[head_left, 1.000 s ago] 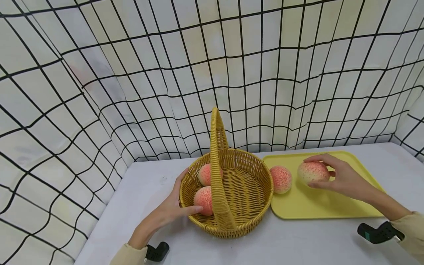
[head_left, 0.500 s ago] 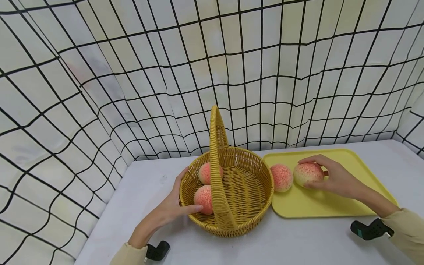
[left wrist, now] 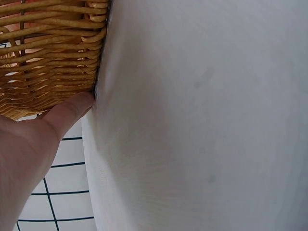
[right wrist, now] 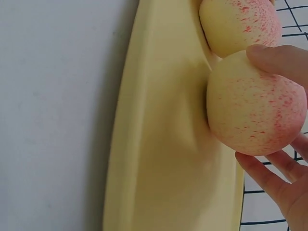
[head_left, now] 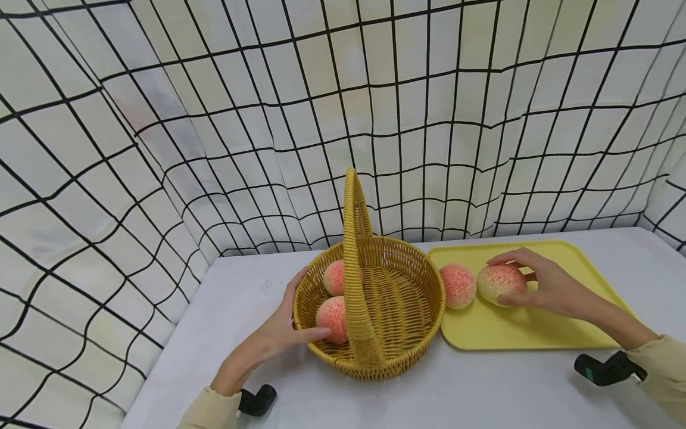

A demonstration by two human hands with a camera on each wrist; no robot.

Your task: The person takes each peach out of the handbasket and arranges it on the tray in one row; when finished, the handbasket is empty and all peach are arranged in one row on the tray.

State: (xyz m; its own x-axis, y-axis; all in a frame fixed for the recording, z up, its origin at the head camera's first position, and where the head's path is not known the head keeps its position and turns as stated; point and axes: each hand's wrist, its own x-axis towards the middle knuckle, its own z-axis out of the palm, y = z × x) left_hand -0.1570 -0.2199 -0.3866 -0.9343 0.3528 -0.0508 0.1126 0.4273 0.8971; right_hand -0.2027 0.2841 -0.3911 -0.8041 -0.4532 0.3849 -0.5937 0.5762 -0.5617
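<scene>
A round wicker basket [head_left: 399, 298] with a tall handle stands mid-table, with two pink peaches, a rear peach [head_left: 333, 277] and a front peach [head_left: 332, 317], in its left side. My left hand [head_left: 276, 330] holds the basket's left side, its thumb over the rim and its fingers outside. In the left wrist view, a digit presses low against the weave. On the yellow tray [head_left: 536, 333], my right hand [head_left: 552, 289] grips a pale, pink-speckled peach [right wrist: 255, 106] between thumb and fingers. Beside it lies another peach [head_left: 458, 286], close to the basket's right rim.
A white cloth-covered table [head_left: 429, 399] carries everything. Behind and to the left rise white walls with a black grid net [head_left: 407, 131]. The tray's left end sits right beside the basket. Black wrist devices [head_left: 257, 400] hang at both sleeves.
Over the last second my right hand has shifted the gripped peach left, up close to the other tray peach. My left hand stays on the basket; the view moves slightly.
</scene>
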